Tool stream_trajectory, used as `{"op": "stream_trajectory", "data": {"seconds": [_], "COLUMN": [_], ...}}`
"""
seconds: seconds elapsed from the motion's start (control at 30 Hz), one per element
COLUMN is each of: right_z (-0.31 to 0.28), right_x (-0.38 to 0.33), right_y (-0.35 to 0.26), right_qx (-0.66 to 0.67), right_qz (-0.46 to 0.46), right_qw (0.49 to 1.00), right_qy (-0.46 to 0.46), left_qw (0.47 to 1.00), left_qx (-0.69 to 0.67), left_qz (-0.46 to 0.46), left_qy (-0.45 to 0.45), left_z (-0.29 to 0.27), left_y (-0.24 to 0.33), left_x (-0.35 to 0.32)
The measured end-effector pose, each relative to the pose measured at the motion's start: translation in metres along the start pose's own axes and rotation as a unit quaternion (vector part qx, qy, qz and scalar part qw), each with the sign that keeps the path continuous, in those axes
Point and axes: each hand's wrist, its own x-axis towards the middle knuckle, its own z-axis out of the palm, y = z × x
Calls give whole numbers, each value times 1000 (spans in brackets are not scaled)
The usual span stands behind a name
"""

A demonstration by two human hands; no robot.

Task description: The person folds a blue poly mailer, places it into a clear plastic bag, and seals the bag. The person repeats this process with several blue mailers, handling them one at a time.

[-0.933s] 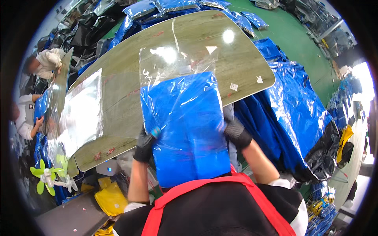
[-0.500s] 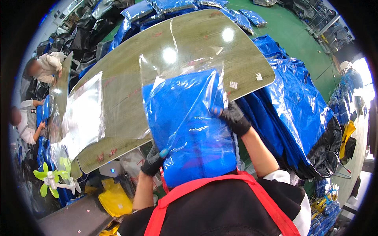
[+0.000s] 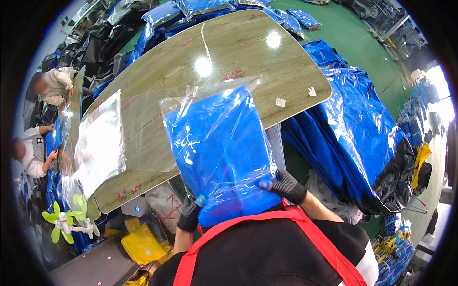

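A folded blue garment (image 3: 217, 148) inside a clear plastic bag (image 3: 210, 102) is being held up in front of the person, its lower end close to the chest and the red apron straps (image 3: 305, 229), its upper end leaning out over the near edge of the olive wood-grain tabletop (image 3: 238, 47). The left hand (image 3: 191, 214), in a dark knit glove, is gripping the bag's lower left corner from below, fingers closed on the plastic. The right hand (image 3: 286, 185), gloved the same way, is clamping the lower right corner, slightly higher than the left. The bag's open top is standing up past the garment, empty and crinkled. A stack of flat clear bags (image 3: 98, 143) is lying on the tabletop to the left, well apart from both hands. Bagged blue garments (image 3: 362, 124) are piling up beside the tabletop on the right.
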Motion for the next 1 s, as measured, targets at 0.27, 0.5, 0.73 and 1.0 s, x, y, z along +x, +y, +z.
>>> {"op": "stream_trajectory", "data": {"seconds": [0.27, 0.5, 0.73, 1.0], "right_z": [-1, -34, -87, -84], "right_x": [-25, 18, 121, 132], "right_y": [56, -23, -105, -82], "right_qx": [-66, -339, -413, 15], "right_qz": [-124, -422, -535, -435], "right_qw": [982, 817, 697, 894], "right_qy": [123, 199, 239, 102], "left_qw": [991, 811, 880, 916], "left_qx": [103, 506, 230, 181], "left_qz": [48, 293, 415, 349], "left_qy": [-76, 39, 21, 82], "left_z": [20, -9, 14, 10], "left_y": [18, 35, 103, 136], "left_x": [-6, 39, 148, 165]}}
